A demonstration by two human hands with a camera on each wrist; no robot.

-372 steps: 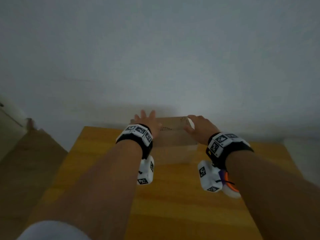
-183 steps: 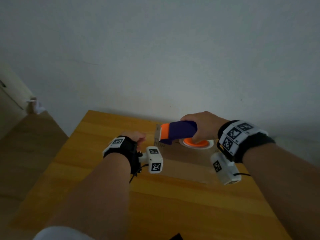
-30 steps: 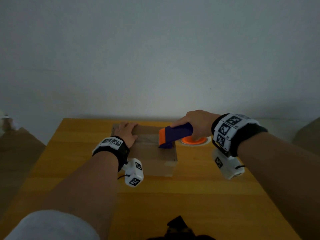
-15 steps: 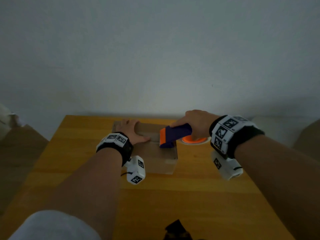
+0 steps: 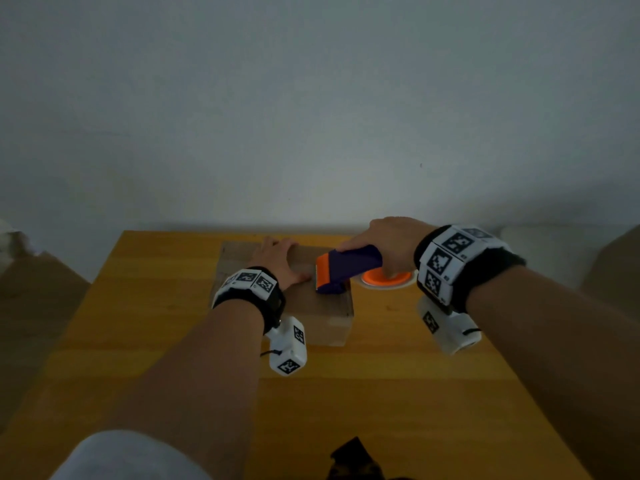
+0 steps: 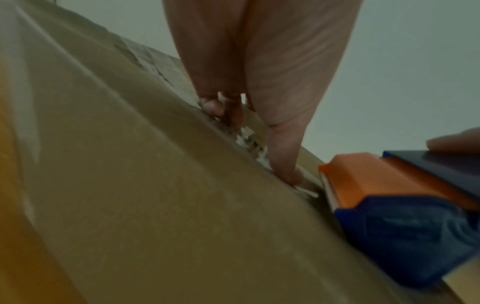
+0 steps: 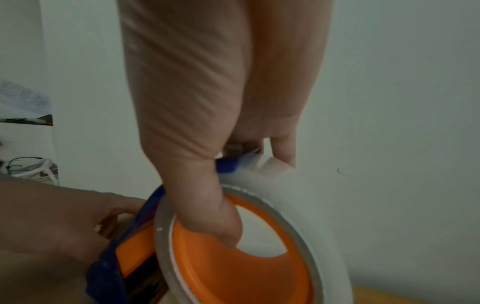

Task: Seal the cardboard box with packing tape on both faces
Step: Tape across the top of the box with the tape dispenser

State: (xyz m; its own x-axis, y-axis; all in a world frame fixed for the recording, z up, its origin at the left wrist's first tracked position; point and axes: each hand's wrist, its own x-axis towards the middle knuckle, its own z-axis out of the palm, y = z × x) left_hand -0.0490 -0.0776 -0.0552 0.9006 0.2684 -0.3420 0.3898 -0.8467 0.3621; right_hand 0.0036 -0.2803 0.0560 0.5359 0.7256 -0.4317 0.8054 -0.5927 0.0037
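A flat cardboard box (image 5: 239, 268) lies on the wooden table (image 5: 346, 393) near its far edge. My left hand (image 5: 277, 259) rests flat on the box top, fingers straight. In the left wrist view its fingertips (image 6: 283, 164) press along the taped seam of the box (image 6: 155, 185). My right hand (image 5: 388, 237) grips a blue and orange tape dispenser (image 5: 346, 268), whose orange blade end sits on the box's right part, just right of my left thumb. In the right wrist view my right hand (image 7: 207, 102) has its thumb hooked into the orange core of the tape roll (image 7: 298, 205).
A plain white wall stands right behind the table's far edge. A dark object (image 5: 353, 459) pokes in at the table's near edge. Brown flooring (image 5: 34, 323) lies to the left of the table.
My left hand has slid right along the box top towards the dispenser. The dispenser has stayed at the box's right part in my right hand's grip.
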